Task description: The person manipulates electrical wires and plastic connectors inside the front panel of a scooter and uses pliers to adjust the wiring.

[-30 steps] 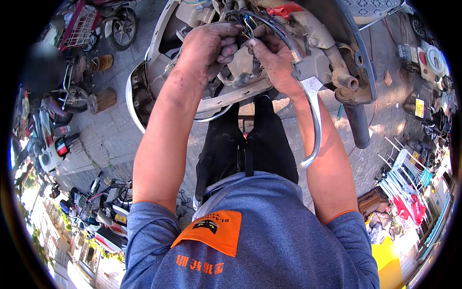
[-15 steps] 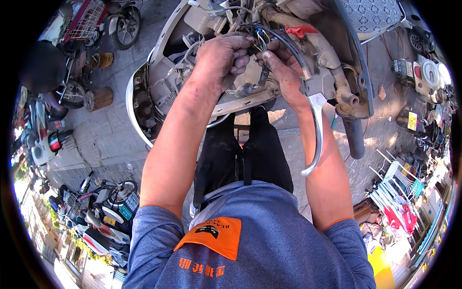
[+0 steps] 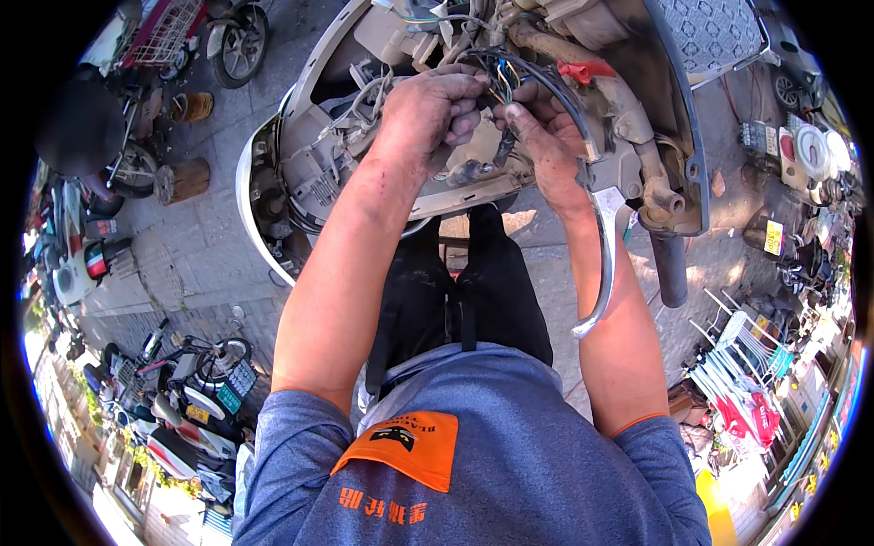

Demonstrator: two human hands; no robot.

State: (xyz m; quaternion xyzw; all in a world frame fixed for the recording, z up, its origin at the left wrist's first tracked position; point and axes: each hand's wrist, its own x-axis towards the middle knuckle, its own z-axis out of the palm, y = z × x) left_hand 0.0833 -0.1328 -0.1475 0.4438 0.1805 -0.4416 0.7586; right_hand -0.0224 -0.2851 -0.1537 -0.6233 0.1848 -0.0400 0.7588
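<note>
An opened scooter front body point(image 3: 355, 45) fills the upper middle, its dusty inside exposed. My left hand point(image 3: 428, 114) is closed with curled fingers at a bundle of thin coloured wires point(image 3: 503, 80). My right hand point(image 3: 546, 141) pinches at the lower part of the same bundle with thumb and forefinger. A black cable point(image 3: 564, 96) arches over my right hand to a handlebar end, from which a silver brake lever point(image 3: 601, 300) hangs over my right forearm. A red scrap point(image 3: 583, 71) lies on the metal tubing to the right. The wire ends between my fingers are partly hidden.
Parked two-wheelers point(image 3: 187, 400) line the left side, with wooden stumps point(image 3: 182, 180) on the paving point(image 3: 196, 259). A cushioned seat with patterned cover point(image 3: 706, 32) is at top right. More vehicles point(image 3: 792, 237), a white rack point(image 3: 733, 373) and a yellow object point(image 3: 715, 496) stand on the right.
The scooter body and both my hands sit lower and a little further right in the picture than a second ago. Both hands stay at the wires, their fingers slightly shifted.
</note>
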